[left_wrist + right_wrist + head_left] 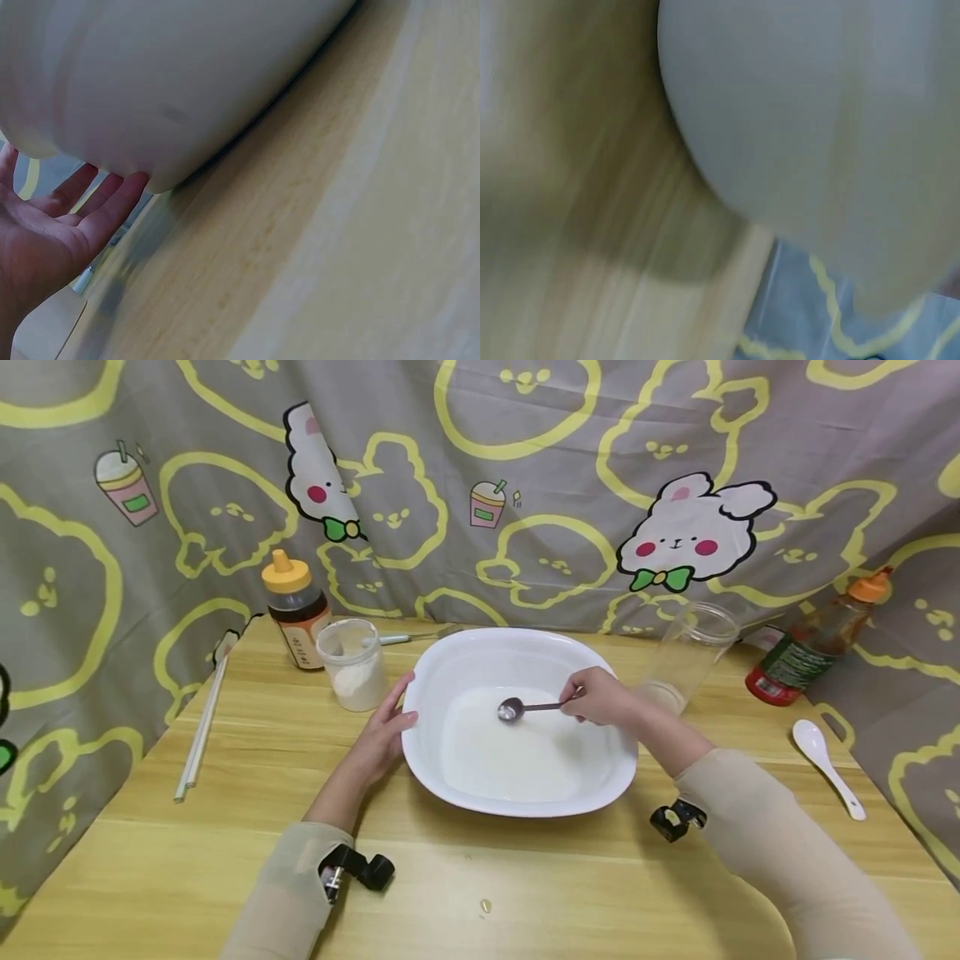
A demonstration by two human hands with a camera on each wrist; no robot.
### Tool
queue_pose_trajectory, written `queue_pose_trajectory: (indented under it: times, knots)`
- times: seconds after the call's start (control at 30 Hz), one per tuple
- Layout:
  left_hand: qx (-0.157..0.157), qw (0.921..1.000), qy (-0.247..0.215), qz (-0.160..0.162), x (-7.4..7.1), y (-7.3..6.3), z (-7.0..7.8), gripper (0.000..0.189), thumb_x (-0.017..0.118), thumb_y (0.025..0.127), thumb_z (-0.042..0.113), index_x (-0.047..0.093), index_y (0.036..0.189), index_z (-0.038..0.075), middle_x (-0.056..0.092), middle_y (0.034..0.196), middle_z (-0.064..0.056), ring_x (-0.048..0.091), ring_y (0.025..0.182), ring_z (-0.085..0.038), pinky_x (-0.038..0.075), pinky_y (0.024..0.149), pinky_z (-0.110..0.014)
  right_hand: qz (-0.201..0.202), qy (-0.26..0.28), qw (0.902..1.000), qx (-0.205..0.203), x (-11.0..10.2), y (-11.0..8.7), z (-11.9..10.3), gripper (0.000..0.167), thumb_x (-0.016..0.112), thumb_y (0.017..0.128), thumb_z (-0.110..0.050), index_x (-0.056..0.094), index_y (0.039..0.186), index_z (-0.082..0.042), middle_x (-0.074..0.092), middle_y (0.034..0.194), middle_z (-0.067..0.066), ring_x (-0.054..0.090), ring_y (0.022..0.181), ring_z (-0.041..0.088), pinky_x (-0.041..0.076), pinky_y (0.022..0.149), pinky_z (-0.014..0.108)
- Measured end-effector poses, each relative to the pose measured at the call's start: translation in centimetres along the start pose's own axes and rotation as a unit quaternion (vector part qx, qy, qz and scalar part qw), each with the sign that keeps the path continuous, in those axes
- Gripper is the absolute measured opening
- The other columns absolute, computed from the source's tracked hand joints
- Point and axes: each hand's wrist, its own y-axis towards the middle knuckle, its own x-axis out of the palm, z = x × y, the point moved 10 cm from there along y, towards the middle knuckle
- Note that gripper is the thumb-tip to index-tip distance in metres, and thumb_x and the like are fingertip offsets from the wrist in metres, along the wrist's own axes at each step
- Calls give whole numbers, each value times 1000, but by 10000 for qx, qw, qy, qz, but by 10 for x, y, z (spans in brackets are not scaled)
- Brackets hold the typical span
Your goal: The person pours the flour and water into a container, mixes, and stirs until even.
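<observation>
A white oval basin (517,806) stands mid-table with white liquid (495,752) in the bottom. At its left side my left hand (381,735) holds the rim, thumb over the edge. The left wrist view shows that hand's fingers (112,210) against the basin's outer wall (172,82). My right hand (600,696) reaches over the basin's right side and pinches the handle of a small dark spoon (512,710). Its bowl is over the liquid and looks shiny inside; its contents are unclear. The right wrist view shows only the basin's outside (780,112), not the hand.
Left of the basin stand a jar of white powder (356,685) and a yellow-capped bottle (296,618); behind lies a pale-handled fork (408,637). Chopsticks (202,727) lie far left. At right are a clear jar (690,647), a red-based sauce bottle (802,652) and a white spoon (825,764).
</observation>
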Motion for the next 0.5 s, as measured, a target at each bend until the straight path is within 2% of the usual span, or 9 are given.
queue_pose_trajectory:
  times: [0.13,0.23,0.37,0.5]
  knots:
    - [-9,10000,52,27,0,0,0,63,45,83,5,20,138,21,27,131,-21,37,110,-36,43,80,-40,-182,393,9990,-100,22,2,-12,8,56,76,-2,57,82,2,49,51,5,32,38,9,26,37,20]
    - [-2,10000,70,29,-1,0,-1,63,45,83,5,20,138,21,27,131,-22,36,110,-37,44,79,-39,-449,490,9977,-159,35,-1,-19,6,57,77,-2,57,82,1,49,52,5,31,39,10,26,37,20]
    - [4,10000,72,14,-1,0,-1,62,45,83,5,20,138,21,27,131,-22,40,107,-35,46,76,-36,-908,377,9947,-286,46,-12,-23,6,57,77,-2,58,82,1,48,51,5,33,40,10,26,38,20]
    - [10,10000,73,15,0,0,-1,62,45,83,4,20,138,21,28,130,-22,42,106,-33,46,75,-35,-1306,11,9897,-587,45,-27,-22,6,56,76,-1,59,81,1,48,51,3,35,41,10,28,39,21]
